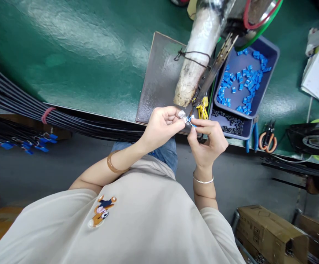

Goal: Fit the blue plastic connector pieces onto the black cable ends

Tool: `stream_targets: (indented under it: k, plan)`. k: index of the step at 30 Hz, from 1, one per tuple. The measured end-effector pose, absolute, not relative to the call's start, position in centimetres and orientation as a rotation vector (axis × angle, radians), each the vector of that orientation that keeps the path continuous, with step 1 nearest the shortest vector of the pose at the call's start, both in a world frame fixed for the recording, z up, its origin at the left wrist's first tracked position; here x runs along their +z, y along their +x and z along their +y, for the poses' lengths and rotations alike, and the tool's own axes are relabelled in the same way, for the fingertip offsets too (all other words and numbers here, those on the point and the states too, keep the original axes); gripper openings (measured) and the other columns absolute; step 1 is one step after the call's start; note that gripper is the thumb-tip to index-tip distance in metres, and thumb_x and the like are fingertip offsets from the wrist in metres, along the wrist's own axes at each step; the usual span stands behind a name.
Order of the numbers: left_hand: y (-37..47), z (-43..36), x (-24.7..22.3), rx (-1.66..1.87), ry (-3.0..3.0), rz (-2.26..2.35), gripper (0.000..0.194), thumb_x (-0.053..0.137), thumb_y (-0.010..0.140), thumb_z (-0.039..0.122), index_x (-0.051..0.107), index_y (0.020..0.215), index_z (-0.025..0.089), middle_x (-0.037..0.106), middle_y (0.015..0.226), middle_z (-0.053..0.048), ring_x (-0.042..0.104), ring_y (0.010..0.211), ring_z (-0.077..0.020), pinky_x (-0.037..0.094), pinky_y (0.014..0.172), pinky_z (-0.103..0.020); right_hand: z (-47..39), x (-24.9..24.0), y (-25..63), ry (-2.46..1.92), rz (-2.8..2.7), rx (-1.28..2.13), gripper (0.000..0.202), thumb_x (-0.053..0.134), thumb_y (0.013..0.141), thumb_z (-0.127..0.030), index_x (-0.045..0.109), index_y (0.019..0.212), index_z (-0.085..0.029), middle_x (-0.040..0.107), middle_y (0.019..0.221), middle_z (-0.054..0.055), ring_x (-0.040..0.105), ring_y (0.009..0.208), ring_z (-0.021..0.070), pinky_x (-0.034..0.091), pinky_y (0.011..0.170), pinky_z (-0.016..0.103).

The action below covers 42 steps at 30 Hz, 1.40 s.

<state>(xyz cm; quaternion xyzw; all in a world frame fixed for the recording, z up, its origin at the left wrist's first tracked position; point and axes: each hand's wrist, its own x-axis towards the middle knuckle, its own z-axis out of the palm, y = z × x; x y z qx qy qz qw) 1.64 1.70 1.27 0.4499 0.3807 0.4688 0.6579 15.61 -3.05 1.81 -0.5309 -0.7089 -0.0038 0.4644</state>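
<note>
My left hand [163,126] is closed in a pinch on a small whitish piece [181,114], whose exact kind I cannot make out. Opposite it, my right hand [209,141] pinches a small blue connector [192,117], partly covered by the fingers. The two small parts meet or nearly meet between my fingertips, just in front of a dark, narrow tip. Under them lies the front edge of a dark flat board [159,79]. A yellow tool or holder [203,108] is right behind my right fingers.
Above the board hangs a whitish wrapped tube [196,58] beside a perforated metal bar [222,55]. At right, a grey bin [271,68] holds many blue connectors; black pieces [232,124] lie below. Orange-handled cutters [268,140] and bundled black cables [19,88] lie along the bench edge.
</note>
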Motion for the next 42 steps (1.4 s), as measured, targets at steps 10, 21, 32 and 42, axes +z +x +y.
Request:
stream_targets:
  k: [10,21,32,42]
  plan:
    - [1.75,1.71,1.28,1.059,1.059,0.876,0.018,0.061,0.071,0.006,0.052,0.059,0.015,0.038,0.055,0.005,0.034,0.051,-0.0033,0.027,0.048,-0.018,-2.75,1.93,15.68,-1.285,-1.759,-0.063,0.017,0.068,0.079,-0.007,0.06,0.081,-0.022,0.075,0.09,0.0,0.071,0.083,0.0145,0.058,0.075,0.031]
    - [1.57,2.02,1.81,1.025,1.061,0.876,0.017,0.062,0.068,0.006,0.052,0.057,0.014,0.039,0.055,0.005,0.033,0.051,-0.0034,0.027,0.046,-0.016,-2.95,2.14,15.68,-1.287,-1.791,-0.053,0.017,0.066,0.079,-0.008,0.057,0.08,-0.023,0.074,0.09,0.0,0.07,0.082,0.014,0.057,0.075,0.029]
    - [1.69,1.58,1.48,1.041,1.12,0.922,0.015,0.063,0.07,0.009,0.053,0.062,0.016,0.036,0.054,0.005,0.031,0.05,-0.004,0.025,0.046,-0.019,-2.94,2.25,15.52,-1.327,-1.769,-0.069,0.016,0.068,0.081,-0.009,0.063,0.084,-0.024,0.073,0.091,-0.001,0.069,0.084,0.0138,0.058,0.077,0.029]
    - [1.43,1.67,1.85,0.978,1.164,0.891,0.018,0.057,0.072,0.011,0.046,0.06,0.016,0.034,0.055,0.005,0.029,0.051,-0.0042,0.022,0.046,-0.019,-3.34,2.01,15.3,-1.317,-1.831,-0.159,0.019,0.068,0.079,-0.009,0.057,0.083,-0.023,0.075,0.092,0.001,0.071,0.08,0.0132,0.058,0.072,0.026]
